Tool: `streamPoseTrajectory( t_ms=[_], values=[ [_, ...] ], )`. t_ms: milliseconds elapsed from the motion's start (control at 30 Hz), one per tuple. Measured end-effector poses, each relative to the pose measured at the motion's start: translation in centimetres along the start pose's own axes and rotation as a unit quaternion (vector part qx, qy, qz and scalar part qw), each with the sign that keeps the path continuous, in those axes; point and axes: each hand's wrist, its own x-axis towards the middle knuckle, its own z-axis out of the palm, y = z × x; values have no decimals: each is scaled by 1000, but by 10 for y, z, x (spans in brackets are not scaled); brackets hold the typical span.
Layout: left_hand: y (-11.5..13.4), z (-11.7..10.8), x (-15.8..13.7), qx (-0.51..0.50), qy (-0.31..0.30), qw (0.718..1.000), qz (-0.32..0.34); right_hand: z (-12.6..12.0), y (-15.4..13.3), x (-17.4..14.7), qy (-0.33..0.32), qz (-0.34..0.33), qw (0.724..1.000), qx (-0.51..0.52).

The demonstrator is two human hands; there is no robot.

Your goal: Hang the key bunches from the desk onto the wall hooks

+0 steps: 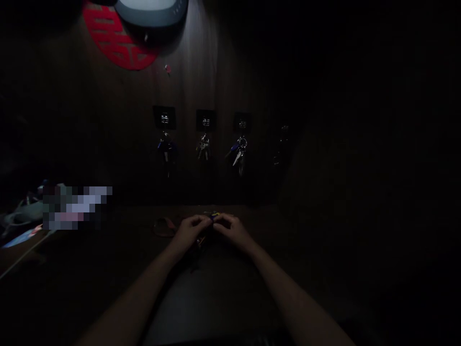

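My left hand (189,230) and my right hand (232,229) meet over the dark surface, fingertips pinched together. Between them shows a small blue and yellow thing (215,214), mostly covered by the fingers; its kind is too dark to make out. Below the left fingers, small metal-like pieces (200,241) glint dimly. A reddish-brown strap loop (164,227) lies just left of my left hand.
On the dark wooden panel ahead, bunches of keys (204,146) and more keys (239,151) hang from hooks. A round red paper-cut decoration (133,58) sits above, beside a lit device (153,17). At left is a glowing screen (23,237) with a pale cable (27,252).
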Motion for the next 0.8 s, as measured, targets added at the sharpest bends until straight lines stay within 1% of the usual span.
streamPoseTrajectory(
  t_ms=[233,467,633,800],
  values=[
    [5,0,-1,-97,26,994,-52,2,-7,0,-4,30,993,113],
    [1,1,-1,-165,-1,985,-53,3,-9,0,13,37,987,155],
    [2,3,-3,-184,-23,981,-64,4,-4,1,32,59,977,200],
    [5,4,-7,-167,-43,984,-40,4,-2,1,44,69,972,221]
  ],
)
